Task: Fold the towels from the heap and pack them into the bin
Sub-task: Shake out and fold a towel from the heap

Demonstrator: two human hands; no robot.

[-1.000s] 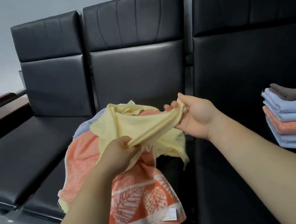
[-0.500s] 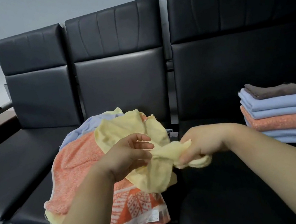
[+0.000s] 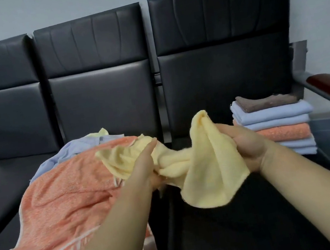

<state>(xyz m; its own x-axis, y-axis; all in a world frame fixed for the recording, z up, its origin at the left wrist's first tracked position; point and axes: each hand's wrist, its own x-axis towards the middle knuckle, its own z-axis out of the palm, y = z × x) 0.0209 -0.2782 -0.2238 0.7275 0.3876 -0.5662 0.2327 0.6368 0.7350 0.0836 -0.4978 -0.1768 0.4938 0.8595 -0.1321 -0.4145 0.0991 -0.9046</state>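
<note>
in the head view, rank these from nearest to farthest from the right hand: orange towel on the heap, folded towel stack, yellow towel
1. yellow towel: gripped in the right hand itself, stretched across to the left hand.
2. folded towel stack: on the right seat, just behind and right of that hand.
3. orange towel: on the heap, off to the left, past the left hand.

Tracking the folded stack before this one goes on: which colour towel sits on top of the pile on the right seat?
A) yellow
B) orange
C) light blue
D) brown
D: the brown towel tops the folded stack; the yellow towel is bunched between the left hand and the right hand.
</note>
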